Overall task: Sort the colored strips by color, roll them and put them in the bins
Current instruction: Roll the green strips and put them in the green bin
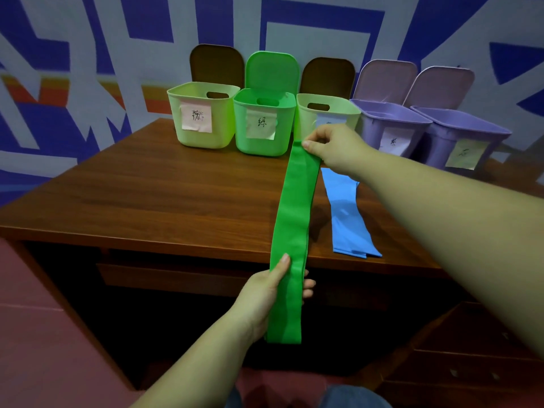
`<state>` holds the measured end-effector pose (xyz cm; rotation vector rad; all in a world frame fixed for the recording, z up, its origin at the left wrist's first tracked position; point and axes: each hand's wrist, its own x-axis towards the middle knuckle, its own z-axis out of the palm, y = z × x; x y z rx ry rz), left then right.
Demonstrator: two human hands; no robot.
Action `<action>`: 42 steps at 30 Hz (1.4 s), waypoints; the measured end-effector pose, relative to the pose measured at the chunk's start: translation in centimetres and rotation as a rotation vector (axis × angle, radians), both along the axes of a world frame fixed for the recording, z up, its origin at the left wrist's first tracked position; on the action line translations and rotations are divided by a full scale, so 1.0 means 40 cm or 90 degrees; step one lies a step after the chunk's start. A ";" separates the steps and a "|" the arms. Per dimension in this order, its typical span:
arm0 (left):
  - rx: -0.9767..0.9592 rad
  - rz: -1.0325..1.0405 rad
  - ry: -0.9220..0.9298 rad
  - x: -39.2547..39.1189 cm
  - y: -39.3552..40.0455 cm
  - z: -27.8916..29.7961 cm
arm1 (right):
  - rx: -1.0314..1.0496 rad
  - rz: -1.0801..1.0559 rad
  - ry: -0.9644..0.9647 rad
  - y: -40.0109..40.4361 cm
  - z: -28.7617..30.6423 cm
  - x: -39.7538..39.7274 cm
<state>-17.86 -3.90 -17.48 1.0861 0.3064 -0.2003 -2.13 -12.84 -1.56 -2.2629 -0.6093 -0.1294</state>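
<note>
Left hand [266, 293] fingers [308, 285] behind green strip [294, 219]

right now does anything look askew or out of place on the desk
Mostly tidy. The blue strip lies crumpled and slanted, its near end overhanging the desk edge. The green strip is stretched between both hands, not rolled yet. Bins stand upright, lids open.

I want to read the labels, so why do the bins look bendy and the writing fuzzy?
Head view: the wide-angle lens tilts the purple bins outward near the edge; dim light and soft focus blur the paper labels; the green strip stays fairly sharp.
</note>
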 end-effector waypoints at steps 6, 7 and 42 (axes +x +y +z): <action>0.176 0.226 0.021 -0.013 -0.034 -0.013 | -0.012 -0.024 -0.017 -0.008 -0.016 0.008; 0.208 0.278 0.029 -0.014 -0.040 -0.013 | -0.010 -0.027 -0.017 -0.010 -0.018 0.007; 0.283 0.069 -0.226 0.400 0.146 0.166 | 0.021 -0.004 -0.127 0.017 -0.191 0.104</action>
